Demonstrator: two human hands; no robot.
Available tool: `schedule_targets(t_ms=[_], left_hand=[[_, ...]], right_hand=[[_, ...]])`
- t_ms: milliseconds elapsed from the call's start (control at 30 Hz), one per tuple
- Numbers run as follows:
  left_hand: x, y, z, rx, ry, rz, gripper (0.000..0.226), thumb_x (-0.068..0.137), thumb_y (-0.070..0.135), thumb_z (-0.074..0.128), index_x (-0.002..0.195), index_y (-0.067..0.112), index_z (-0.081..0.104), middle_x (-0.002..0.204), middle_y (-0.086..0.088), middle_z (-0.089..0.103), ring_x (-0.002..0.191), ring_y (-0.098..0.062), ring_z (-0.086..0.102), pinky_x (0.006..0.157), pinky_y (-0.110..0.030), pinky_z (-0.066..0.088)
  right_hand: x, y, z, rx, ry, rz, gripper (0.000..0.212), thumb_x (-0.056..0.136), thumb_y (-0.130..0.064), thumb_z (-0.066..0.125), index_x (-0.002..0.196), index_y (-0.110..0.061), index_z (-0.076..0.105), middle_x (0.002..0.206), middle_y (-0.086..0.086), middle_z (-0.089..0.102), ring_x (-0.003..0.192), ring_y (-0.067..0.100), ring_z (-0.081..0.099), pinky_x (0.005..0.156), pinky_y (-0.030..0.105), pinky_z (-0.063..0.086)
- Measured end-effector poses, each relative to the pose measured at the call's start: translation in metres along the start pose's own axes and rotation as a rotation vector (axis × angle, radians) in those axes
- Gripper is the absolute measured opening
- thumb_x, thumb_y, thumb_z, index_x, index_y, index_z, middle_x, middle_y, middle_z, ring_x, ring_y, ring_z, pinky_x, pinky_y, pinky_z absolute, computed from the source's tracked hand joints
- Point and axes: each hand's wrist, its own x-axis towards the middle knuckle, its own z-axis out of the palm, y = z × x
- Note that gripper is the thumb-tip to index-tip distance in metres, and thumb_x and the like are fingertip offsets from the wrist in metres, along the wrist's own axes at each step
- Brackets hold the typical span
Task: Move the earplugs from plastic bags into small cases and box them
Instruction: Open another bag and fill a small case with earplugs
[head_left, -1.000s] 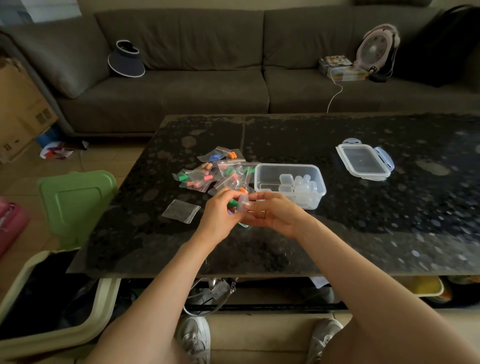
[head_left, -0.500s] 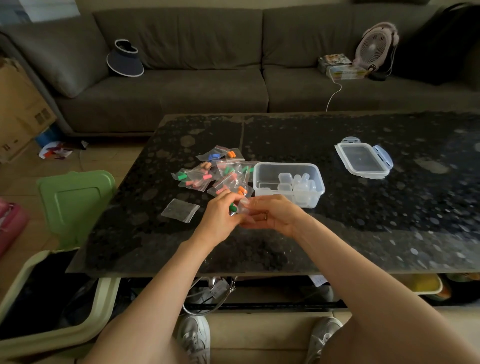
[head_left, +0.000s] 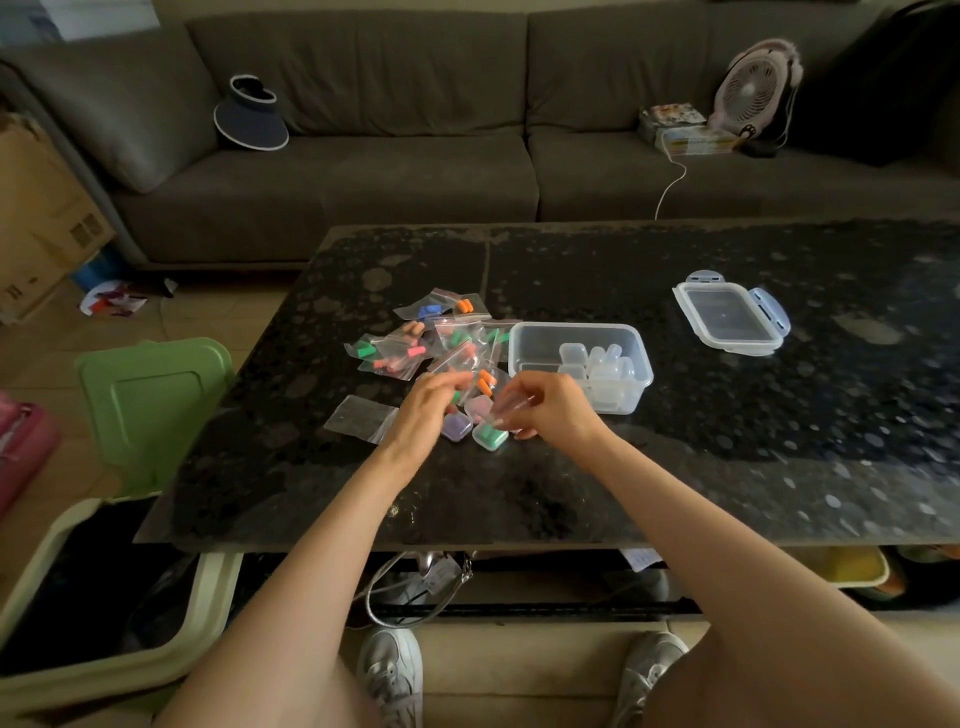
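No lettering can be read anywhere. The cardboard box (head_left: 49, 223) at ten o'clock carries dark printed marks (symbols or words, too small to tell). The flat packets (head_left: 675, 122) on the sofa (head_left: 415, 171) at one o'clock have colourful printed covers, all blurred. A white paper slip (head_left: 641, 558) under the table (head_left: 675, 467) edge at five o'clock bears faint, illegible print.

Heap of bagged colourful earplugs (head_left: 415, 349) just left of open clear box (head_left: 540, 343); 3 filled small cases (head_left: 490, 435) nearer.

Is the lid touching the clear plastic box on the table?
Apart. The head view shows bare dark table between the lid and the box, which lies to its left.
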Motion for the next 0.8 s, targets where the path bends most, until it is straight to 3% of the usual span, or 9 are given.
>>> schedule_targets(t_ms=[133, 300, 400, 500, 567, 667, 800], left_hand=[[0.001, -0.001, -0.006, -0.086, 0.110, -0.045, 0.035, 0.103, 0.011, 0.031, 0.128, 0.016, 0.055, 0.132, -0.001, 0.054, 0.098, 0.001, 0.051, 0.075, -0.004, 0.041], [-0.001, -0.002, -0.008, -0.032, 0.183, 0.011, 0.036, 0.095, 0.004, 0.051, 0.128, 0.014, 0.059, 0.124, -0.002, 0.062, 0.108, -0.013, 0.060, 0.093, -0.022, 0.049], [-0.001, -0.004, -0.006, 0.040, 0.184, 0.061, 0.036, 0.092, 0.000, 0.054, 0.125, 0.011, 0.062, 0.119, -0.003, 0.064, 0.097, -0.006, 0.063, 0.079, -0.006, 0.048], [-0.002, -0.005, -0.002, 0.104, 0.196, 0.106, 0.033, 0.090, -0.001, 0.058, 0.120, 0.010, 0.065, 0.115, -0.004, 0.067, 0.091, -0.002, 0.062, 0.074, -0.004, 0.047], [-0.003, -0.004, 0.000, 0.187, 0.200, 0.148, 0.025, 0.087, 0.002, 0.062, 0.110, 0.010, 0.066, 0.111, -0.001, 0.068, 0.095, -0.001, 0.060, 0.075, -0.007, 0.048], [-0.004, -0.001, 0.002, 0.285, 0.156, 0.207, 0.011, 0.084, 0.002, 0.065, 0.093, 0.010, 0.064, 0.103, -0.005, 0.068, 0.098, -0.014, 0.064, 0.076, -0.019, 0.051], [-0.004, 0.002, 0.005, 0.396, 0.064, 0.262, 0.010, 0.084, -0.002, 0.064, 0.091, 0.004, 0.067, 0.108, -0.007, 0.062, 0.115, -0.019, 0.055, 0.076, 0.000, 0.033]], right_hand=[[0.002, 0.003, 0.005, -0.046, -0.039, -0.015, 0.013, 0.082, 0.002, 0.069, 0.089, -0.008, 0.067, 0.094, 0.007, 0.068, 0.072, 0.016, 0.071, 0.063, 0.028, 0.060], [0.002, 0.004, 0.011, -0.185, -0.026, -0.103, 0.009, 0.079, -0.007, 0.075, 0.082, -0.009, 0.067, 0.093, 0.007, 0.066, 0.074, 0.017, 0.069, 0.065, 0.019, 0.057], [0.002, 0.005, 0.013, -0.278, 0.011, -0.180, 0.012, 0.077, -0.010, 0.078, 0.076, -0.013, 0.066, 0.092, 0.004, 0.062, 0.074, 0.016, 0.064, 0.070, 0.028, 0.058], [0.002, 0.006, 0.014, -0.344, 0.017, -0.225, 0.013, 0.078, -0.011, 0.077, 0.079, -0.015, 0.064, 0.090, 0.000, 0.060, 0.075, 0.012, 0.059, 0.070, 0.024, 0.052], [0.002, 0.007, 0.014, -0.331, 0.030, -0.218, 0.020, 0.078, -0.013, 0.077, 0.087, -0.017, 0.059, 0.092, -0.002, 0.058, 0.080, 0.013, 0.059, 0.070, 0.022, 0.051], [0.003, 0.006, 0.013, -0.254, 0.044, -0.192, 0.036, 0.077, -0.013, 0.078, 0.101, -0.018, 0.052, 0.101, -0.003, 0.058, 0.089, 0.016, 0.059, 0.076, 0.024, 0.053], [0.003, 0.006, 0.012, -0.187, 0.054, -0.183, 0.050, 0.076, -0.015, 0.079, 0.115, -0.016, 0.048, 0.108, -0.004, 0.057, 0.093, 0.014, 0.058, 0.072, 0.015, 0.050]])
